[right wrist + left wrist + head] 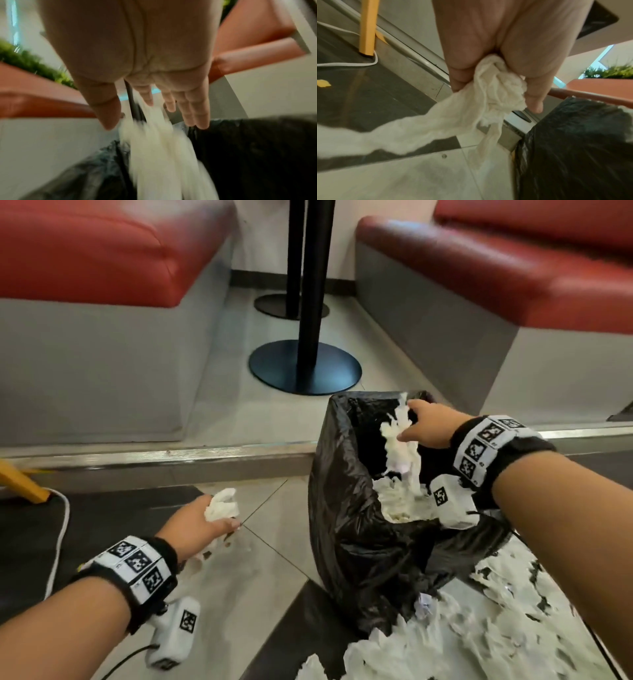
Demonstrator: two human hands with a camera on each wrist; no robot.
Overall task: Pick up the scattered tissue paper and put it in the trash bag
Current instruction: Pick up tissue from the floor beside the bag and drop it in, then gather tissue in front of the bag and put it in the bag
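Observation:
A black trash bag point(346, 508) stands open on the floor, with white tissue inside. My right hand point(419, 422) hovers over its mouth with fingers spread straight, and a strip of tissue point(159, 155) falls blurred from under it into the black trash bag point(257, 155). My left hand point(209, 520) is low over the floor left of the bag and grips a crumpled wad of tissue point(222, 505). In the left wrist view that wad of tissue point(498, 92) is squeezed between my curled fingers point(534, 97), with a long tail trailing down. More torn tissue point(496, 628) lies scattered by the bag.
Two red-cushioned benches point(513, 268) on grey bases flank a raised step with a metal edge point(171, 455). Black table poles on round bases point(305, 368) stand behind the bag. A yellow leg point(20, 481) and a white cable point(58, 542) are at the left.

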